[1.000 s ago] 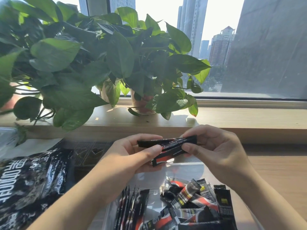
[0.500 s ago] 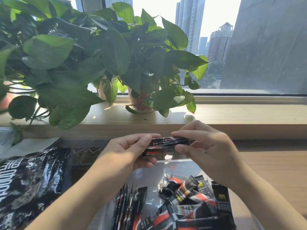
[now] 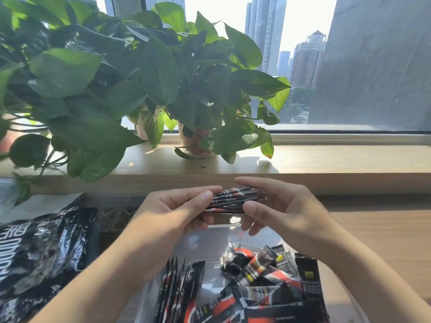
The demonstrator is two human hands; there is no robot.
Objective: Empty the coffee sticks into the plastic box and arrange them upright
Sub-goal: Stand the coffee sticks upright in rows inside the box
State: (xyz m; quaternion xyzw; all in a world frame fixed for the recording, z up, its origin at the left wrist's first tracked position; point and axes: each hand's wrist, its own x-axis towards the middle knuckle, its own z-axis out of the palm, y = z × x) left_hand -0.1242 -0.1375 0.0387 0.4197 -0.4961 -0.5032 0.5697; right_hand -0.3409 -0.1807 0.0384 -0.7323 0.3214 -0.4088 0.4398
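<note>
I hold a small bundle of black-and-red coffee sticks [image 3: 233, 199] level above the clear plastic box [image 3: 210, 241]. My left hand [image 3: 177, 210] grips the bundle's left end between thumb and fingers. My right hand [image 3: 279, 208] brackets its right end, with the index finger over the top and the thumb against the lower edge. Inside the box, a few sticks [image 3: 177, 290] stand on edge in a row at the left. Several loose sticks [image 3: 268, 283] lie in a jumble at the right.
The black coffee bag [image 3: 42, 257] lies on the table to the left of the box. Leafy potted plants [image 3: 116, 85] stand on the wooden windowsill [image 3: 326, 159] behind. Bare wooden table [image 3: 384, 241] lies to the right.
The two splayed sticks have been squared into one tight bundle. My right hand's fingers have straightened and loosened around the right end. Both hands stay above the box.
</note>
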